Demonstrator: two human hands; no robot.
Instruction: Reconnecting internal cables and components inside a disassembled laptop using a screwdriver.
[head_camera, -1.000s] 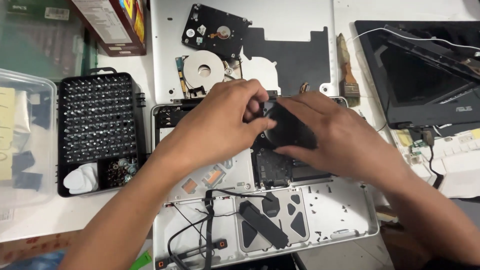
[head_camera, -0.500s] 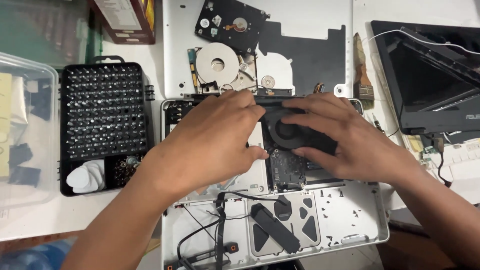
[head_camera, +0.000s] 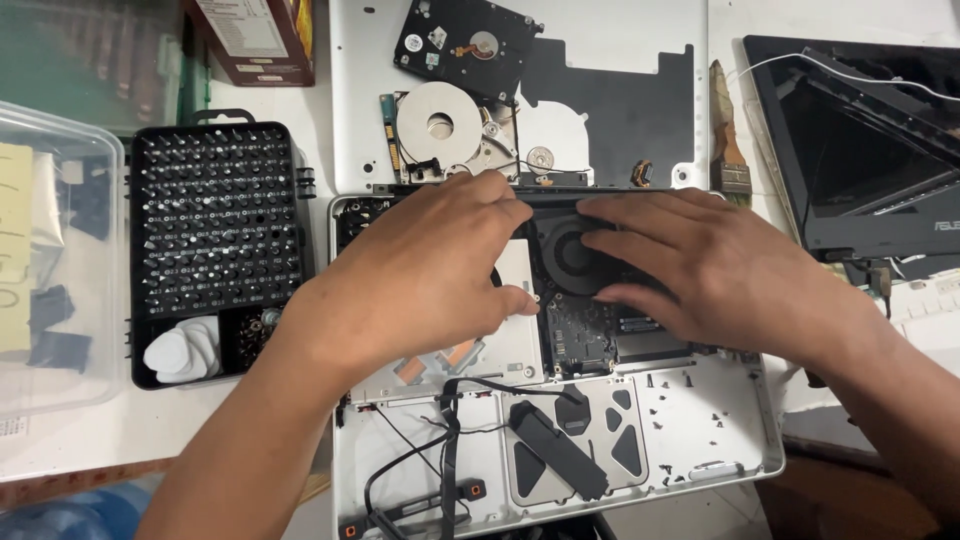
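Bit case (head_camera: 215, 225) left of laptop chassis (head_camera: 720, 440), opened hard drive (head_camera: 450, 130) behind it, brush (head_camera: 727, 140) right of drive

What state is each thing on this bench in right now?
Laptop shell: open, insides bare.
Fan: seated in shell, under both hands.
Left hand: flat, pressing.
Right hand: flat on fan.
Hard drive: lid off, platter showing.
Bit case: open.
Brush: lying unused.
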